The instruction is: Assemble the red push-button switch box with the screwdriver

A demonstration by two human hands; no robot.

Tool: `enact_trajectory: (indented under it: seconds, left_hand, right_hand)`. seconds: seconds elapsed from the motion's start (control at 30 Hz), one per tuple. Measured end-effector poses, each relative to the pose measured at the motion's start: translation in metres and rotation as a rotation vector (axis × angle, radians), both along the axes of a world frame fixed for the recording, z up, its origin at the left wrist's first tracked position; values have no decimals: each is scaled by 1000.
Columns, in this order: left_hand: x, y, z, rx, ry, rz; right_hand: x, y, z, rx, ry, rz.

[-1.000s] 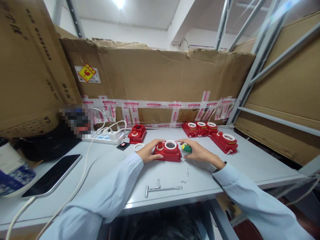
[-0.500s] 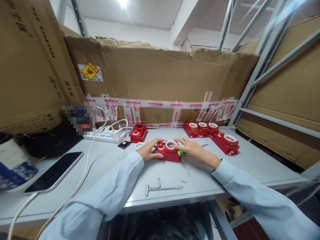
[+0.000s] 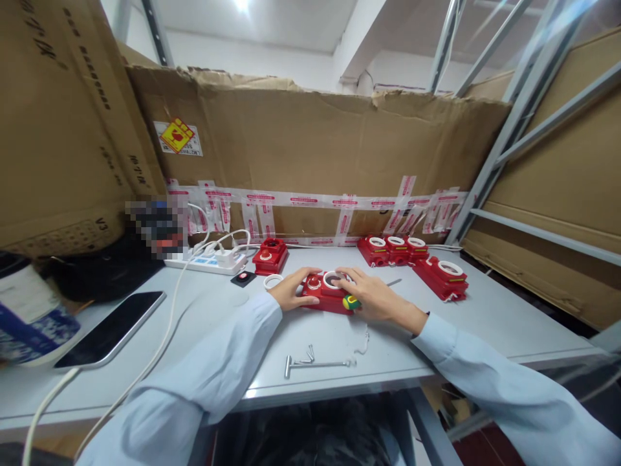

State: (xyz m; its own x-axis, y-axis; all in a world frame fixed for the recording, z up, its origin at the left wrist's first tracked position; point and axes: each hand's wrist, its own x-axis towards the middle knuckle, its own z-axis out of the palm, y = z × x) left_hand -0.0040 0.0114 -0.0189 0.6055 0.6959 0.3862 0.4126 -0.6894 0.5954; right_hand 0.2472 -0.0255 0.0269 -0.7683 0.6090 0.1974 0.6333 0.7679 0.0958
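A red plastic box [image 3: 326,299] with a white ring opening and a small red button on top lies on the grey table [image 3: 485,323]. My left hand [image 3: 291,291] grips the box's left end, fingers curled round it. My right hand [image 3: 373,294] lies over the box's right side, fingertips on the white ring. A short tool with a green and yellow handle [image 3: 351,302] is tucked under its palm, and the tool's tip is hidden.
A loose white ring [image 3: 272,281], a small black button part [image 3: 243,277], another red box [image 3: 270,254] and a power strip [image 3: 208,262] lie behind. More red boxes [image 3: 395,249] stand at the right. A metal T-tool [image 3: 315,362] and a phone [image 3: 111,327] lie nearer me.
My right hand has moved left from beside the box onto its top, bringing the green-handled tool down under the palm. My left hand has kept its hold on the box.
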Motion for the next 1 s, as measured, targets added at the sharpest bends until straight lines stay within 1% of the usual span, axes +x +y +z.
enact_trajectory:
  seconds: [0.27, 0.53, 0.83, 1.0]
  left_hand:
    - [-1, -1, 1, -18, -16, -10]
    - [-1, 1, -2, -31, -28, -11]
    - [1, -5, 6, -43, -10, -6]
    - [1, -5, 6, -45, -11, -13]
  right_hand:
    - [8, 3, 0, -14, -26, 33]
    - [13, 7, 2, 54, -72, 62]
    - [12, 5, 4, 56, -66, 69]
    - [13, 7, 2, 96, -66, 82]
